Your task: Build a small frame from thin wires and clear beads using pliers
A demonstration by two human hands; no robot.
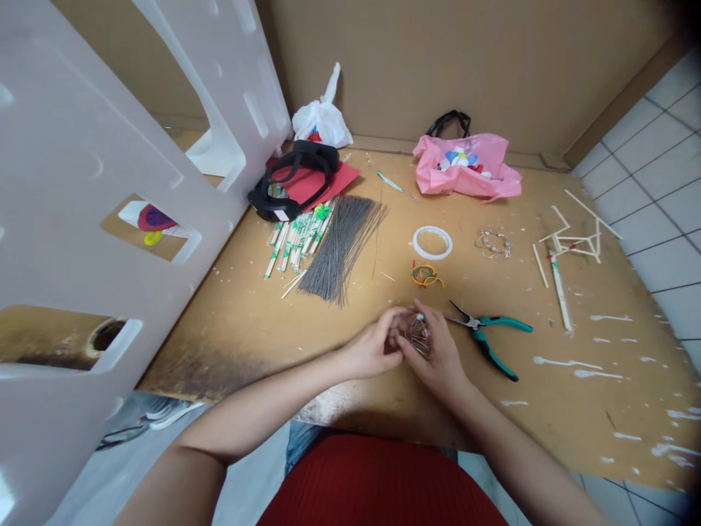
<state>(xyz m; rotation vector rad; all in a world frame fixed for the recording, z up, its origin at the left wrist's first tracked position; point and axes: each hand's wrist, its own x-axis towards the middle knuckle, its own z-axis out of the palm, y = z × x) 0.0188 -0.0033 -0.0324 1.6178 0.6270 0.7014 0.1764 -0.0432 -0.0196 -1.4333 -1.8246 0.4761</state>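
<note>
Small cage of thin silver wire (419, 336) sits pinched between both bare hands near the middle of the paint-spattered wooden tabletop (553, 409); we can't make out its exact shape because the fingers cover part of it. Left hand (369, 347) curls round its left side and right hand (438, 352) closes on it from the right, so we call it a narrow grip on the wire, with the hands almost touching. Teal-handled pliers (490, 340) lie just right of the right hand, not held. Far of the hands, we see a loop of white tape (432, 242) and a small tangle of coloured rubber bands (426, 275). Further left lies a bundle of thin grey wire rods (342, 248), beside paper-wrapped chopsticks with green print (296, 237). Black strap (293, 183) rests on red paper sheet (334, 179) at the far left. Pink plastic bag (465, 166) and white plastic bag (323, 120) stand along the far edge against a cardboard wall (438, 66). On the right we have beaded wire pieces (493, 245) and a glued stick frame (575, 237), with a single wrapped chopstick (559, 292) beside it. White plastic panel with cut-outs (109, 183) leans in on the left.
</note>
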